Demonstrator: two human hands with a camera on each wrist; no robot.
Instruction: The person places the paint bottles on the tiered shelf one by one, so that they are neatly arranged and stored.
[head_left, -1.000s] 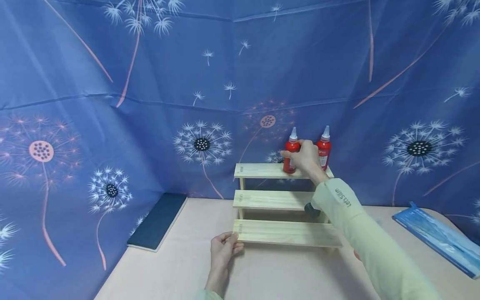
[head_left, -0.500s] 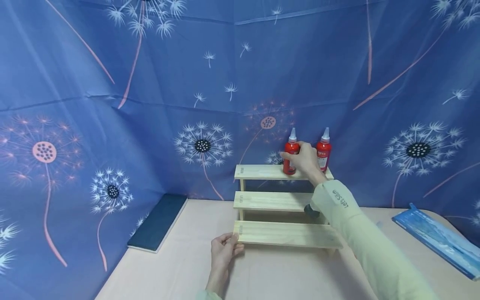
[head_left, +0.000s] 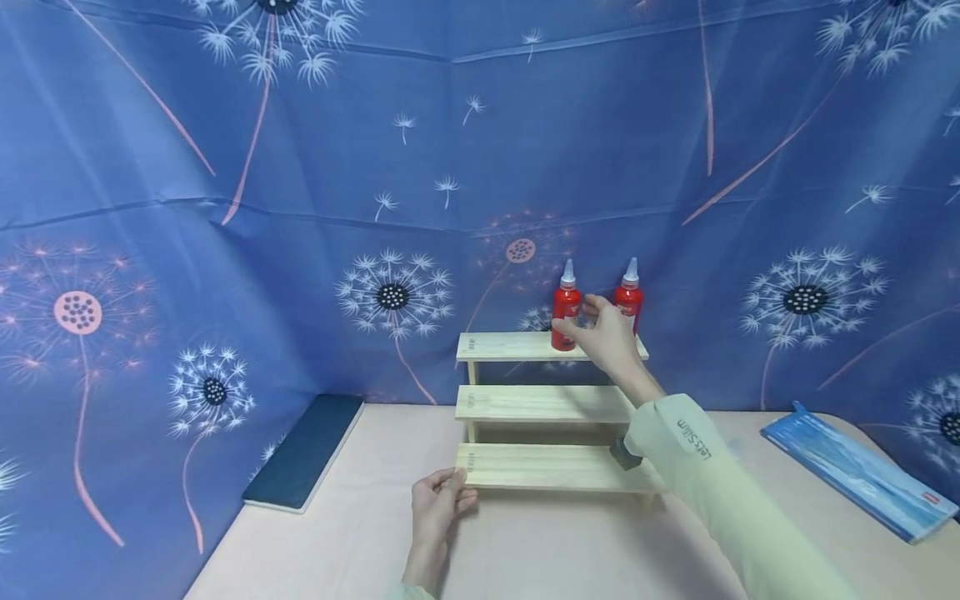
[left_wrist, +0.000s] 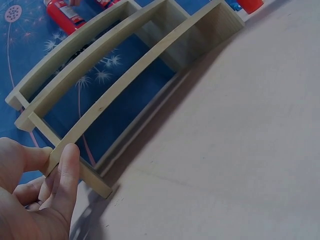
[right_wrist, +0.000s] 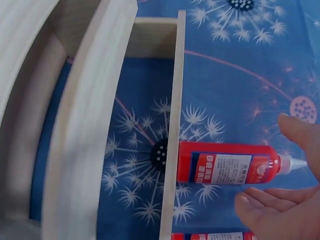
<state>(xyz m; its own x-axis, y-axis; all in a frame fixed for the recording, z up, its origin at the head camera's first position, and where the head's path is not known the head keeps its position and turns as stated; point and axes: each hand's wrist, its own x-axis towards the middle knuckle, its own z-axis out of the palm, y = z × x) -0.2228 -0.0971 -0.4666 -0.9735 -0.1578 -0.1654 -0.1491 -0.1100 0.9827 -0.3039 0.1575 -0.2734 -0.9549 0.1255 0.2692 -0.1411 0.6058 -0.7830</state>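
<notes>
A three-tier wooden shelf rack (head_left: 540, 467) stands on the table. My left hand (head_left: 435, 512) pinches the left end of its lowest board between thumb and fingers, as the left wrist view shows. Two red squeeze bottles with clear pointed caps stand upright on the top board: the left bottle (head_left: 564, 302) and the right bottle (head_left: 630, 298). Around the left bottle, my right hand (head_left: 611, 342) is spread. In the right wrist view its thumb and fingers stand off the bottle's label (right_wrist: 231, 169). The right hand partly covers the right bottle in the head view.
A dark flat book-like item (head_left: 303, 454) lies at the back left of the table. To the right lies a blue flat package (head_left: 858, 475). Blue dandelion-print cloth (head_left: 405, 167) hangs behind the rack. A red object (left_wrist: 250, 5) shows at the left wrist view's top edge.
My right hand has let go of the left bottle, its fingers spreading away from it. The bottle stays on the top board. The left hand keeps its hold; the head view has shifted slightly.
</notes>
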